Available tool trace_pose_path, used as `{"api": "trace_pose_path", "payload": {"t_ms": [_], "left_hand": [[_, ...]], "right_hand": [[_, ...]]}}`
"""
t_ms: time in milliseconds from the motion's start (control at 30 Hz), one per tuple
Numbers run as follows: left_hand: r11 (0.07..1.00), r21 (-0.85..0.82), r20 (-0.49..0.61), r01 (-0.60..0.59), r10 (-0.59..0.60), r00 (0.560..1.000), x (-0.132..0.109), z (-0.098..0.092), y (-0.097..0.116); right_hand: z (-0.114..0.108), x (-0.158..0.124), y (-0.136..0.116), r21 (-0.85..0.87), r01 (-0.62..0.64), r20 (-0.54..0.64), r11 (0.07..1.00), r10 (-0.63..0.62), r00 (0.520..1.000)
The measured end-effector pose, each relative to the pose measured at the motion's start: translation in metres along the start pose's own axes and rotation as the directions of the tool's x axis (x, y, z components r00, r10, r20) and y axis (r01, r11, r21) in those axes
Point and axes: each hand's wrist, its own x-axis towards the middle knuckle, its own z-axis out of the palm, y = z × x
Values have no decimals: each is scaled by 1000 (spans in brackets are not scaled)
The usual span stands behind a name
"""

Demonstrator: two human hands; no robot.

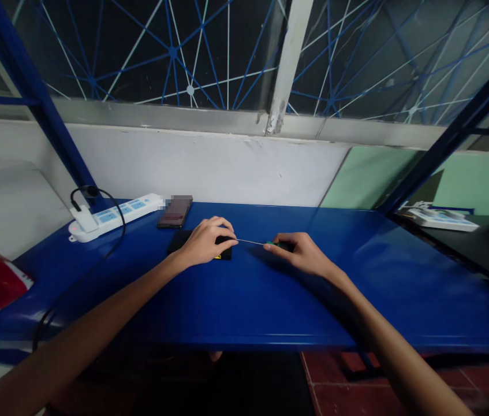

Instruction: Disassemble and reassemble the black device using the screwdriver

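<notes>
Just below the frame's centre, a thin-shafted tool (251, 242) spans both hands: the right hand's (303, 252) grip pinches its handle, the left hand's (205, 242) its tip. Left of centre, a black case (177, 241) lies on the blue desk (244, 306) under the left hand.

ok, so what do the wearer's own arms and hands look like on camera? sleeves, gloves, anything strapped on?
Left hand and right hand: no gloves, and no rings that I can make out. Left forearm and right forearm: slim, no sleeves in view, no watch, band, cable or marking seen.
</notes>
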Motion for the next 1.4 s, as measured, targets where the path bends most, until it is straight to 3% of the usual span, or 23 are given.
{"api": "trace_pose_path", "payload": {"t_ms": [167,333,500,567,633,800,1067,1233,1400], "left_hand": [[999,34,-14,39,-39,999,3,7,-4],[985,148,97,92,-107,990,5,9,1],[982,137,228,131,-160,960,-1,-24,-15],[991,88,355,99,-124,927,-5,-39,-25],[997,48,415,64,-78,907,-8,-48,-33],[999,31,392,33,-42,919,-10,-50,-38],[963,232,337,137,-212,917,-15,-51,-27],[982,181,348,48,-110,931,-17,-44,-24],[977,212,349,18,-93,932,-17,-38,-22]], "right_hand": [[-5,0,0,39,-51,-80,998,54,995],[-12,-1,1,72,-75,-122,995,83,989],[-13,-1,9,47,-88,-136,995,94,986],[-12,-1,12,37,-85,-136,996,90,987],[-12,-1,14,31,-87,-133,996,90,987],[-12,-1,14,22,-92,-113,996,93,989],[-12,-1,14,-1,-93,-89,996,93,992],[-12,-1,13,-8,-93,-87,996,92,992],[-12,-1,14,-29,-99,-88,995,97,991]]}}
